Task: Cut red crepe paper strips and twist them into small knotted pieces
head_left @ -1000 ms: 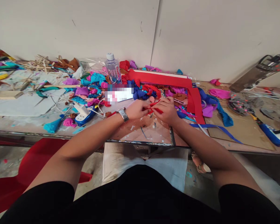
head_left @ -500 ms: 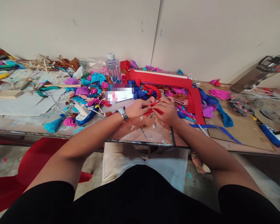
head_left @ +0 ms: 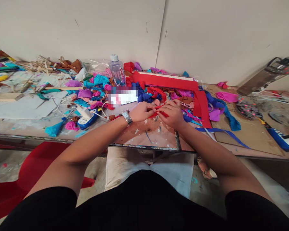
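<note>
Over the near edge of the table, my left hand point(head_left: 142, 111) and my right hand point(head_left: 171, 114) meet with their fingertips close together. Both are closed on a strip of red crepe paper point(head_left: 162, 113), partly hidden by the fingers. A wristwatch sits on my left wrist. Just beyond the hands lie crumpled blue crepe paper point(head_left: 145, 96) and a phone point(head_left: 124, 97) with a lit screen. Wide red crepe strips point(head_left: 202, 109) lie to the right of my right hand, and a long red roll point(head_left: 168, 81) stretches behind.
A plastic bottle point(head_left: 117, 70) stands behind the phone. Left of my left hand is a blue-and-white power strip point(head_left: 88, 120) with cables, then green-handled pliers point(head_left: 47, 94). A dark tumbler point(head_left: 256, 77) leans at the right, beside cardboard point(head_left: 250, 138). A red chair point(head_left: 38, 166) stands below left.
Both hands stay in nearly the same place, with the red crepe paper between their fingers. Only slight finger movement shows.
</note>
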Motion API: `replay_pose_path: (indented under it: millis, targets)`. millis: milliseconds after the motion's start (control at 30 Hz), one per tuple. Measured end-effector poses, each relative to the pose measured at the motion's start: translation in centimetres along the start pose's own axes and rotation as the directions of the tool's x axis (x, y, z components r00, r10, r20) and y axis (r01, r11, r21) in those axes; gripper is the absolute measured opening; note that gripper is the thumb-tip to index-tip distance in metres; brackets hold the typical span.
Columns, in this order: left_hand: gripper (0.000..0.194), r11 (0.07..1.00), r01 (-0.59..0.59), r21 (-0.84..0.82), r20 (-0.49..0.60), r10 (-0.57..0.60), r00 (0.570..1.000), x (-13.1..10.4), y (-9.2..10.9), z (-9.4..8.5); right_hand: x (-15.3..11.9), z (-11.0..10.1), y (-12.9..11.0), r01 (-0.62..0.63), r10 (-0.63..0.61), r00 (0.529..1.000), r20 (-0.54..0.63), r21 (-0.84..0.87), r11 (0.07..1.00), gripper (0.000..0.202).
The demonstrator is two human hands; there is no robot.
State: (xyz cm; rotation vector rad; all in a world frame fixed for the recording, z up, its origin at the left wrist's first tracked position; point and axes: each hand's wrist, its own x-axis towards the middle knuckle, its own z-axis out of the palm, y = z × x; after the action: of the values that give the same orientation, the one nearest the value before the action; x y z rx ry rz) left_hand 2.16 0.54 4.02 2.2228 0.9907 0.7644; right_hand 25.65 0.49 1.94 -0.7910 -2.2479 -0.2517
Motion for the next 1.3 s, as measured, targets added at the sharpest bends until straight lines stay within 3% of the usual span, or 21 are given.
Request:
replay_pose_path:
  millis: [400, 633, 867, 1067, 1300]
  targets:
    - [0.04, 0.998, 0.062, 0.001, -0.017, -0.062, 0.998, 0.1, -0.4, -0.3, 0.1, -0.3, 0.2, -0.063, 0.062, 0.997, 0.037, 0.015, 0.998, 0.02]
    - [0.029, 0.996, 0.07, -0.047, 0.089, -0.066, 0.994, 0.0, -0.7, 0.1, 0.2, -0.5, 0.2, -0.093, 0.086, 0.99, 0.109, 0.066, 0.993, 0.02]
    - [0.02, 0.982, -0.012, 0.187, 0.038, 0.005, 0.999, -0.1, -0.5, 0.0, 0.0, -0.1, 0.7, -0.101, 0.095, 0.994, 0.052, 0.136, 0.985, 0.014]
    - [0.024, 0.971, -0.07, 0.23, 0.064, 0.057, 0.996, -0.2, -0.2, 0.1, 0.0, 0.0, 0.7, -0.134, 0.114, 0.988, 0.107, 0.202, 0.97, 0.017]
    - [0.016, 0.927, -0.035, 0.373, 0.076, 0.006, 0.997, -0.3, 0.3, -0.4, -0.1, 0.3, 1.2, -0.114, 0.09, 0.989, 0.121, 0.217, 0.969, 0.021]
